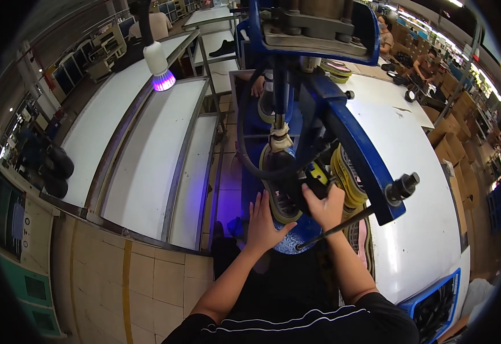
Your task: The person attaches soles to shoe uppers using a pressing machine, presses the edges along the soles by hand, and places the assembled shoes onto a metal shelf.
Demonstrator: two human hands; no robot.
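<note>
In front of me a blue press (pixel 342 126) stands over a sole (pixel 285 209) with a dark inside and a pale green-grey rim. It lies on a speckled blue base (pixel 292 243). My left hand (pixel 264 229) rests along the sole's left edge, fingers stretched out and thumb spread. My right hand (pixel 326 206) is closed round a black piece with a yellow patch (pixel 317 173), just right of the sole; whether that piece is part of a shoe I cannot tell. A press rod with a cloth-wrapped tip (pixel 280 137) comes down above the sole's far end.
Several yellow-edged soles (pixel 348 178) are stacked right of the press on a white table (pixel 416 229). A blue crate (pixel 433 307) stands at the lower right. To the left runs a white-topped conveyor (pixel 147 160) under a purple-lit lamp (pixel 161 74). Co-workers (pixel 425 69) sit farther back.
</note>
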